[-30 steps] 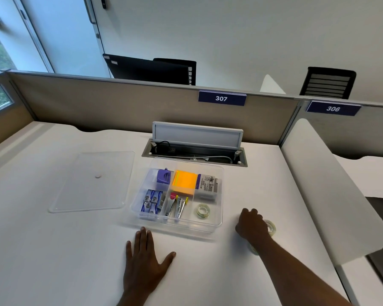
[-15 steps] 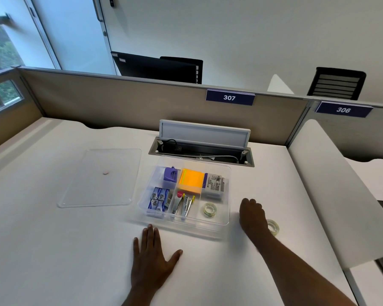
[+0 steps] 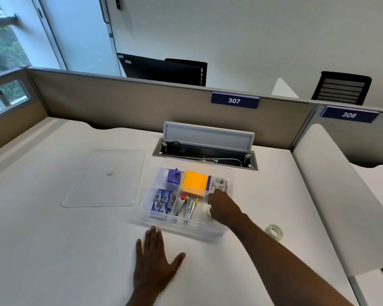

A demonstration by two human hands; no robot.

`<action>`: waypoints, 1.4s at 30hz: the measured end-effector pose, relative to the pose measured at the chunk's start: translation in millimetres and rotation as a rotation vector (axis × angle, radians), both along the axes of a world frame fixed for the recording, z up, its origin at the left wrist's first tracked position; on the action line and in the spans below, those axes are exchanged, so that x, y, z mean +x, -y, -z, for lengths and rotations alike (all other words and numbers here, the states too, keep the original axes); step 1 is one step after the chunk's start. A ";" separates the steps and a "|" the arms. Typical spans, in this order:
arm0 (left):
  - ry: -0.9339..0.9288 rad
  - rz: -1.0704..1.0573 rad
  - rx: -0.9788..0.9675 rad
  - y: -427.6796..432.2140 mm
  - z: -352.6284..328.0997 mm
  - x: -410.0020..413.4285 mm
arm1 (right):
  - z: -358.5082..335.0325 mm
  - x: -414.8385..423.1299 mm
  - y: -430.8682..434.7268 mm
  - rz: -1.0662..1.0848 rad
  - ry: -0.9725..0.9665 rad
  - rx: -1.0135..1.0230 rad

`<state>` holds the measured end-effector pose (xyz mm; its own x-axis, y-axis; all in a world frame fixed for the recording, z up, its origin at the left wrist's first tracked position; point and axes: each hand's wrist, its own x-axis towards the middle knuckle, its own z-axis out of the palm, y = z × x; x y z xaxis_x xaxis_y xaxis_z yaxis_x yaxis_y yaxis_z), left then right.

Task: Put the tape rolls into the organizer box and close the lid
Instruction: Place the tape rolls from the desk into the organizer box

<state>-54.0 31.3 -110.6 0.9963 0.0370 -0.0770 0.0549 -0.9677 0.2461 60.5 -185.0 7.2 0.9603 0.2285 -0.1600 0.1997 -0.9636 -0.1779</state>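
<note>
Right hand (image 3: 222, 207) over organizer box (image 3: 208, 229), grip unclear; tape roll (image 3: 209, 214) partly beneath fingers.

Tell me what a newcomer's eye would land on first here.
The bright orange sticky notes in the clear organizer box at the desk's middle stand out most. The right hand reaches into the box's right side, while the left hand lies flat in front. One tape roll sits outside, to the right.

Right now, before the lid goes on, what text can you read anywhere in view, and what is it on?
"307": blue sign on the partition behind the desk.
"306": blue sign on the next partition.
White packet in the organizer box: print too small to read.
Blue staple boxes: print blurred, unreadable.
</note>
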 end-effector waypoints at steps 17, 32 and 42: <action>0.018 0.027 0.027 0.0 -3.3 -1.8 | 13.1 -24.5 58.2 0.790 0.165 -0.094; 0.003 0.013 0.034 0.3 -3.2 -2.3 | 27.1 -36.7 90.0 0.711 0.062 0.268; -0.026 0.004 0.024 0.4 -1.8 0.0 | -2.4 -7.2 17.5 0.119 0.016 0.405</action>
<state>-54.0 30.9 -108.8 0.9941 0.0349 -0.1023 0.0569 -0.9735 0.2214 53.3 -202.4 9.6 0.9854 0.1571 -0.0649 0.0969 -0.8328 -0.5450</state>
